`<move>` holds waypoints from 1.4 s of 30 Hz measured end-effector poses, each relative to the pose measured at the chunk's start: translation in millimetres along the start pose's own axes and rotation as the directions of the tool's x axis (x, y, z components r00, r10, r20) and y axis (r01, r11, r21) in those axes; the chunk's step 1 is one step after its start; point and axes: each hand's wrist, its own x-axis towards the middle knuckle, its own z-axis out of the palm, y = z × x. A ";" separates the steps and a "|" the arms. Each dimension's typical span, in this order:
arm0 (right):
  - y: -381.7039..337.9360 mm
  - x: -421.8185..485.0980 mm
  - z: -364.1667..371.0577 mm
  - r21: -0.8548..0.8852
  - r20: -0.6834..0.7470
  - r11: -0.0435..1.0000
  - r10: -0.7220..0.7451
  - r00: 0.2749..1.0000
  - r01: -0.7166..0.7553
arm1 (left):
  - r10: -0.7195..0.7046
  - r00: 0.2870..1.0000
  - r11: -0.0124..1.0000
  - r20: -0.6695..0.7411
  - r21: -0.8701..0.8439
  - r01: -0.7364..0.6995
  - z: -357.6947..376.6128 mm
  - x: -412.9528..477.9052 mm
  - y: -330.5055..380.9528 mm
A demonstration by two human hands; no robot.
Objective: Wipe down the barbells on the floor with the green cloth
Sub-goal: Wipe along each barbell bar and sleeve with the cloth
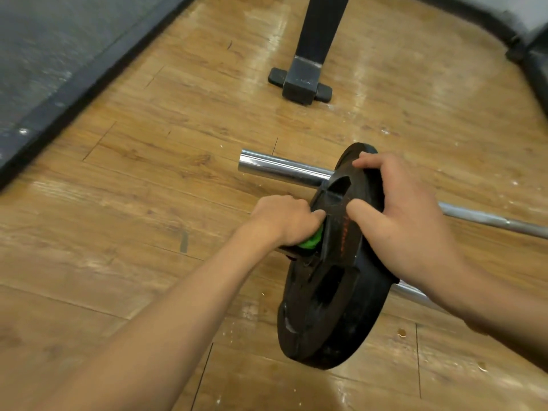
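A barbell lies on the wooden floor, its chrome sleeve [278, 169] poking out to the left of a black weight plate [329, 295] that stands on edge. The thinner shaft [492, 219] runs off to the right behind the plate. My left hand [284, 221] holds the bunched green cloth [311, 241] against the plate's left face near the hub; only a small bit of cloth shows under the fingers. My right hand [403, 215] grips the plate's top rim, thumb on the near face and fingers curled over the edge.
A black metal bench leg with rubber feet [301, 81] stands on the floor beyond the barbell. A dark rubber mat with a raised black border [68, 84] fills the upper left. Another dark frame edge [530, 54] runs along the upper right corner.
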 end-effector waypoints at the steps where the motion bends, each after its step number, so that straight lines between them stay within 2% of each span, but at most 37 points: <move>1: 0.6 -0.3 0.4 -0.002 0.000 1.000 -0.003 1.000 0.003 | 0.014 1.000 1.000 -0.010 0.016 -0.014 1.3 -0.9 -0.9; 3: 2.1 -5.3 2.9 -0.015 -0.024 1.000 -0.023 0.999 0.023 | 0.077 0.983 0.996 -0.165 0.052 -0.070 11.5 -22.6 -3.1; 5: 1.6 -17.6 6.1 -0.045 -0.021 0.996 -0.072 0.997 0.071 | 0.131 0.911 0.991 -0.390 0.026 -0.131 27.2 -48.1 -4.1; 8: 0.0 -37.1 8.2 -0.199 0.036 0.960 -0.195 0.980 0.198 | 0.179 0.793 0.979 -0.583 0.025 -0.202 55.6 -64.1 -9.8; 11: -6.1 -45.3 2.8 -0.286 0.100 0.909 -0.287 0.953 0.304 | 0.193 0.724 0.974 -0.662 0.037 -0.225 70.0 -77.5 -9.3; 14: -16.1 -57.7 2.0 -0.311 0.220 0.824 -0.422 0.879 0.474 | 0.251 0.673 0.953 -0.696 0.054 -0.299 78.7 -93.6 -11.0; 17: -23.1 -77.0 9.5 -0.320 0.321 0.770 -0.460 0.828 0.552 | 0.295 0.601 0.937 -0.743 0.099 -0.336 101.4 -115.5 -16.7; 22: -24.3 -81.7 10.5 -0.286 0.293 0.774 -0.490 0.821 0.565 | 0.312 0.609 0.944 -0.729 0.164 -0.287 126.3 -136.5 -24.2; 24: -19.4 -72.1 7.8 -0.303 0.250 0.788 -0.477 0.843 0.536 | 0.287 0.655 0.952 -0.699 0.134 -0.274 118.3 -131.7 -21.1; 28: -4.9 -43.3 -3.6 -0.380 0.094 0.854 -0.346 0.933 0.355 | 0.229 0.762 0.972 -0.606 0.096 -0.215 81.2 -110.3 -10.1; 31: -8.5 -40.5 0.7 -0.434 0.051 0.824 -0.381 0.923 0.364 | 0.165 0.787 0.984 -0.595 0.044 -0.173 53.2 -74.1 -4.5; 33: -9.5 -40.9 8.7 -0.430 0.106 0.796 -0.425 0.899 0.427 | 0.150 0.778 0.985 -0.610 0.022 -0.173 48.5 -53.2 -5.8; 35: -2.4 -30.0 9.2 -0.404 0.128 0.802 -0.428 0.895 0.441 | 0.190 0.719 0.974 -0.669 0.034 -0.225 66.0 -48.8 -11.9; 38: 10.3 -5.7 1.4 -0.277 0.061 0.911 -0.301 0.952 0.306 | 0.267 0.623 0.957 -0.736 0.124 -0.263 101.2 -58.9 -21.7; 42: 11.1 3.5 7.4 -0.261 -0.021 0.942 -0.224 0.974 0.211 | 0.290 0.652 0.955 -0.700 0.173 -0.239 87.9 -41.4 -23.8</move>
